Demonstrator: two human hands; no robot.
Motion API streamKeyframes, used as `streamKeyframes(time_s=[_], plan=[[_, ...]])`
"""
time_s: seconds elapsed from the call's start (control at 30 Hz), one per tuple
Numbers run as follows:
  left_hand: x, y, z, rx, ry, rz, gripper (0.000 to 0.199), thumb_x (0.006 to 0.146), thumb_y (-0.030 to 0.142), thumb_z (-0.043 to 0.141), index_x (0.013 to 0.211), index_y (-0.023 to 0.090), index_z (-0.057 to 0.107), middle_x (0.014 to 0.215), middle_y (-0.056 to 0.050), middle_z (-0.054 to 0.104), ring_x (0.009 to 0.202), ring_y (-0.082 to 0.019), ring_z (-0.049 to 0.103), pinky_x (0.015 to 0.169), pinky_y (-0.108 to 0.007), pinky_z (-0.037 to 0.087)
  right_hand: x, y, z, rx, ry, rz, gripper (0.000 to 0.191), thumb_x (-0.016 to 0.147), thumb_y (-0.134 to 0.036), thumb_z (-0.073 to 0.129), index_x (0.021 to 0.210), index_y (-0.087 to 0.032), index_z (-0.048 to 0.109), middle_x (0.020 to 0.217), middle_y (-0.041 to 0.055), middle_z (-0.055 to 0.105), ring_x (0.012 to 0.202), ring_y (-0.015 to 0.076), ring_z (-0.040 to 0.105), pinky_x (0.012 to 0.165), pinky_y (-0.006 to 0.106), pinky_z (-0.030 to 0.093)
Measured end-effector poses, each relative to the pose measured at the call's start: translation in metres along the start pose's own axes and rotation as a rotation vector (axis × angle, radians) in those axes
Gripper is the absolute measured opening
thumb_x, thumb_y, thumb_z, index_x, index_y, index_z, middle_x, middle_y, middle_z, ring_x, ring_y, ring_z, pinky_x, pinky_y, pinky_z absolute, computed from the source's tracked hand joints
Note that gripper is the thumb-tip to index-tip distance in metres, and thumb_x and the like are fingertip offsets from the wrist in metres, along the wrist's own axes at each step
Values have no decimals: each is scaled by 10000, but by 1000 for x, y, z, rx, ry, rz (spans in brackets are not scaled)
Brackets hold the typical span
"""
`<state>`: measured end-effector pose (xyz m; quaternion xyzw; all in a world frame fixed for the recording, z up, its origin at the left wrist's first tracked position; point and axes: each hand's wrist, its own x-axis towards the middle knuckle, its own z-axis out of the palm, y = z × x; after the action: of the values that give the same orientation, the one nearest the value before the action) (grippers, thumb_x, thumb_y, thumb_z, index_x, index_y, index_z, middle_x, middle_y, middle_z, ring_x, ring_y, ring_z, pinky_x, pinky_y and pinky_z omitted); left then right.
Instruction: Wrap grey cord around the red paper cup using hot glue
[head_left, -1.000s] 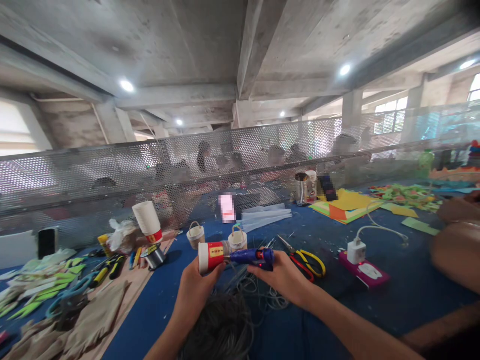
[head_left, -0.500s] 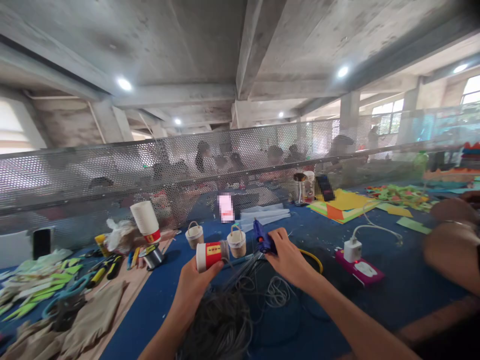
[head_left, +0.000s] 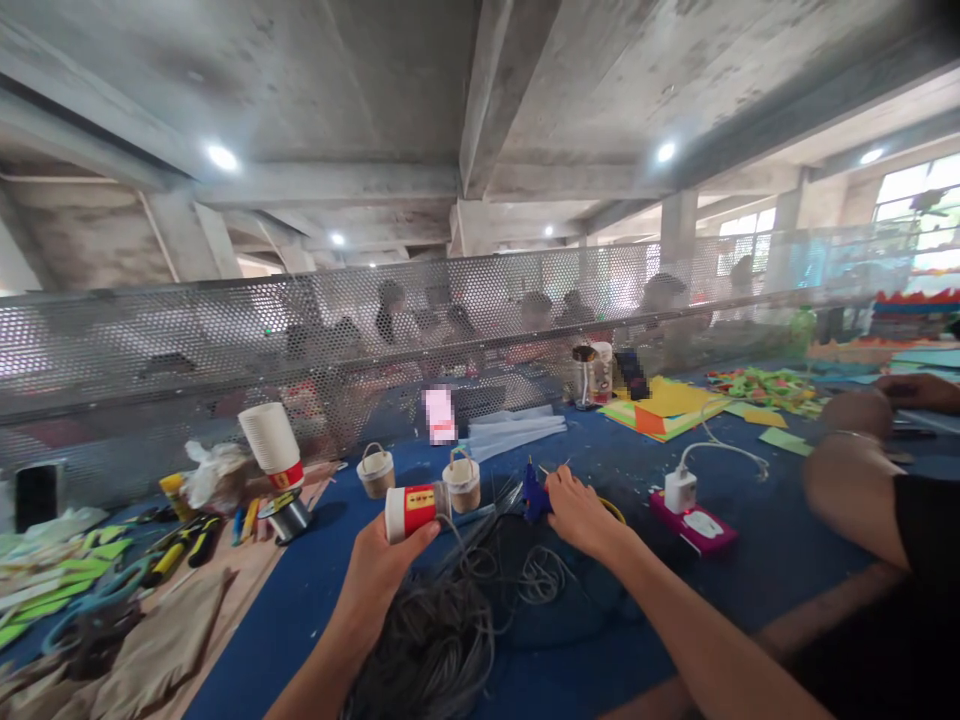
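Note:
My left hand (head_left: 386,560) is wrapped round a red and white paper cup (head_left: 411,512), tilted on its side. Grey cord circles the cup's right end and trails down to a loose heap of cord (head_left: 427,640). My right hand (head_left: 581,510) is closed at a blue hot glue gun (head_left: 535,492), whose nozzle points away from me, low over the table; its grip is partly hidden by my fingers. Just beyond the held cup stand two small cord-wrapped cups with handles, one at left (head_left: 376,474) and one at right (head_left: 461,484).
Stacked paper cups (head_left: 268,440) lean on a wire spool (head_left: 289,518) at left, near scissors (head_left: 97,605) and gloves (head_left: 165,640). A purple power strip (head_left: 694,525) with a charger lies right. Coloured paper (head_left: 660,405) and another person's arm (head_left: 847,470) are farther right. A perforated screen (head_left: 337,350) stands behind.
My right hand has moved slightly right with the glue gun and turned it more upright in view. My left hand still holds the cup. The whole view has shifted a little to the right.

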<state>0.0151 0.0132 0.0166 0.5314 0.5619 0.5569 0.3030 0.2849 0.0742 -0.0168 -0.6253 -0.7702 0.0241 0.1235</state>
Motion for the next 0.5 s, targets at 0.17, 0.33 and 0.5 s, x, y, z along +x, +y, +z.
streamKeyframes(time_s=[0.17,0.33,0.5], plan=[[0,-3,0,-18,-22,-12,447,607,393,826,931,108,711,715,-21,746,693,-214,669,671,-291,506,1,4,3,-17,-17,36,339,826,-155,534,1160,-105,525,1224,198,490,1069,334,592,833,432,455],[2,-8,1,-37,-42,-3,440,614,374,825,941,101,714,730,-32,754,696,-213,675,694,-301,516,1,5,2,-39,-11,68,375,805,-187,583,1171,-110,552,1225,194,512,1120,343,555,869,447,440],[2,-9,2,-49,-34,-12,450,579,372,835,923,104,723,743,-37,763,714,-226,690,705,-303,523,-2,5,-3,-52,-12,61,369,802,-276,633,1133,-114,608,1209,190,548,1140,356,526,890,476,415]])
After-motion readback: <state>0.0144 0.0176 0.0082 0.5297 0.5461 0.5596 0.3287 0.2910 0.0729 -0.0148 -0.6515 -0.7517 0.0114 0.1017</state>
